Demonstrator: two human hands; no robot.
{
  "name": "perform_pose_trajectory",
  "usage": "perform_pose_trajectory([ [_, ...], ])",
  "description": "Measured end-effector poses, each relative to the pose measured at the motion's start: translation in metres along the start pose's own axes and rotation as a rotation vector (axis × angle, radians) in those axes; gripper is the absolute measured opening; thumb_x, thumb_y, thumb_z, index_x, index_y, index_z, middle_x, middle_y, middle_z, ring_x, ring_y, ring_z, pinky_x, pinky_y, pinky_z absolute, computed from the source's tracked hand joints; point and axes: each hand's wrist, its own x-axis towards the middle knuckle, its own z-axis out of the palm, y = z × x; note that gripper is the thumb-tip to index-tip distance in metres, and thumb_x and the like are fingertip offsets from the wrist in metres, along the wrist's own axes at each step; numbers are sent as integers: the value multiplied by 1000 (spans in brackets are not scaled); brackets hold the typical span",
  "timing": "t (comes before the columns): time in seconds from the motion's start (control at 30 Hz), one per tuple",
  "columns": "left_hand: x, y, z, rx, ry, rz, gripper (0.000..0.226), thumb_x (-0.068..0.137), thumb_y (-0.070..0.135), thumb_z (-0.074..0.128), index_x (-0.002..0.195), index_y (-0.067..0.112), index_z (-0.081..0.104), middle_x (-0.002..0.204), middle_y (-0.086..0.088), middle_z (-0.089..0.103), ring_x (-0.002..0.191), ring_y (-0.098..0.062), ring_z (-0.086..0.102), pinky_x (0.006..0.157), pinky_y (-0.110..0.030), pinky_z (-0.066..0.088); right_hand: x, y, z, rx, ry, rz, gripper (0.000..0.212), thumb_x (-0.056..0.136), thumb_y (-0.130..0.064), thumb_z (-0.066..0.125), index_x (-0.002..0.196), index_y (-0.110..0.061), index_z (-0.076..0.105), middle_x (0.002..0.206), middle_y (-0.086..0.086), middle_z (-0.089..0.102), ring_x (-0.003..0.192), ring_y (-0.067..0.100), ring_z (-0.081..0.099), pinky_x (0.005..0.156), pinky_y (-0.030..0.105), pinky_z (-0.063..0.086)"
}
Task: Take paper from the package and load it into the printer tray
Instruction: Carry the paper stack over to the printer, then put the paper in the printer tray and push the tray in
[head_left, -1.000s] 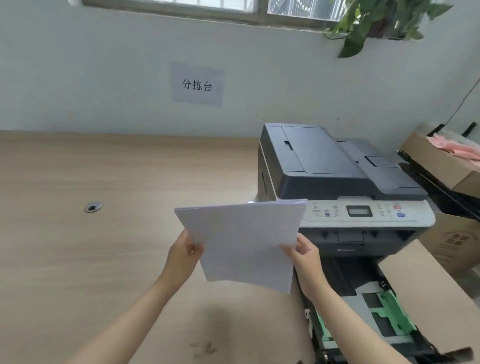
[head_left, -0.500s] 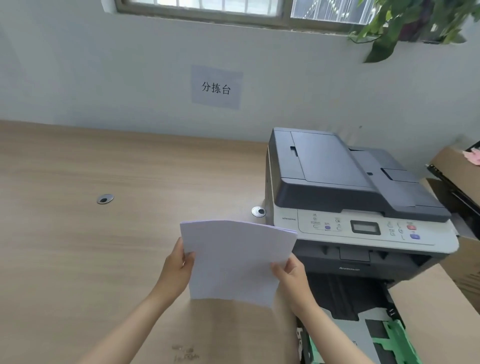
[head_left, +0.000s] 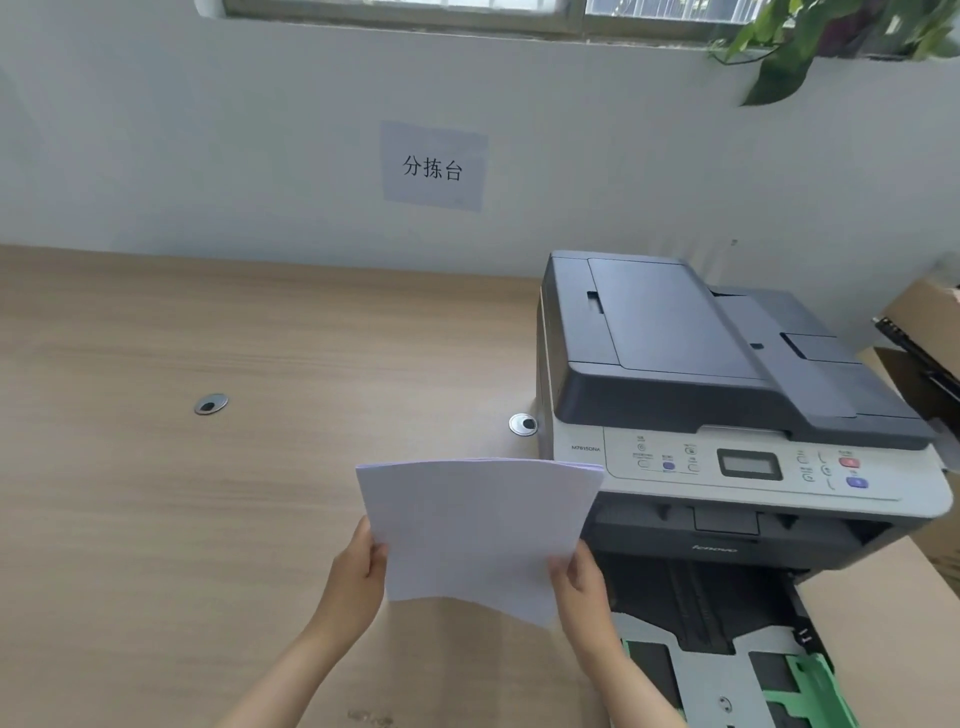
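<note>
A stack of white paper (head_left: 478, 530) is held upright above the desk, its top edge bowed. My left hand (head_left: 358, 577) grips its left edge and my right hand (head_left: 584, 590) grips its lower right edge. The grey and white printer (head_left: 701, 374) stands to the right on the desk. Its paper tray (head_left: 727, 670) is pulled out at the bottom right, with green guides and no paper visible in it. The paper hangs just left of the tray. No paper package is visible.
The wooden desk (head_left: 182, 519) has two round metal cable grommets (head_left: 211, 404) (head_left: 523, 424). Cardboard boxes (head_left: 924, 317) stand to the right of the printer. A brown board (head_left: 893, 634) lies beside the tray. A paper sign (head_left: 434, 166) hangs on the wall.
The stack has turned more upright and squarer in both hands and sits lower in view. The view has shifted left and up, showing less of the tray.
</note>
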Motion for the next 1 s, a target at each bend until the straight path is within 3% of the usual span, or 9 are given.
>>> perform_pose_trajectory([
  [0.1,7,-3,2,69,-14,36,50,89,-12,36,98,31,61,89,22,63,84,2,60,66,6,39,1,1,1,-65,8,17,31,96,0,38,110,-20,57,97,-10,63,93,9,57,83,19,43],
  [0.2,19,0,-2,102,11,87,36,89,-12,39,101,10,64,90,6,65,85,-19,60,67,1,40,1,-11,-7,-69,66,-23,29,95,1,40,94,-20,60,91,1,68,84,17,58,74,18,42],
  [0.3,23,15,-9,72,-53,120,36,89,-12,38,102,10,64,96,-1,67,94,-26,63,84,-34,52,-1,-20,-19,-67,76,-56,18,94,1,42,93,0,60,97,27,64,91,42,55,74,30,41],
  [0.37,21,28,-12,45,-123,148,42,89,-12,37,102,16,64,99,-1,68,96,-25,63,88,-46,52,-3,-26,-28,-72,97,-66,15,93,0,43,94,8,56,99,35,59,95,48,52,73,31,37],
  [0.5,13,56,-10,-28,-249,187,53,91,-13,34,93,33,61,98,-2,68,94,-25,62,86,-45,54,-15,-43,-48,-59,170,-91,16,95,-2,42,92,2,57,98,31,62,83,38,54,74,32,38],
  [0.63,6,87,4,-54,-356,247,48,92,-11,34,96,28,61,100,-10,69,95,-29,64,84,-43,57,-36,-60,-78,-56,256,-98,32,97,-7,41,86,-30,61,94,6,67,91,25,59,80,33,45],
  [0.7,1,102,18,-60,-420,290,45,93,-10,34,97,25,60,101,-10,68,94,-30,65,82,-41,58,-49,-65,-98,-59,314,-100,36,97,-9,42,86,-37,60,93,-3,67,91,19,59,80,31,47],
  [0.87,-15,138,65,-129,-605,283,32,94,-8,34,109,8,57,89,-5,67,76,-9,70,63,-15,58,-82,-74,-155,-53,467,-67,34,96,-6,40,90,-32,62,97,4,67,92,26,59,79,37,48],
  [1.0,-34,160,103,-162,-730,205,32,94,-4,36,118,11,49,92,-15,70,80,-16,68,61,-17,59,-107,-69,-195,-61,574,18,33,92,0,40,96,-24,63,97,8,67,90,30,61,79,40,51],
])
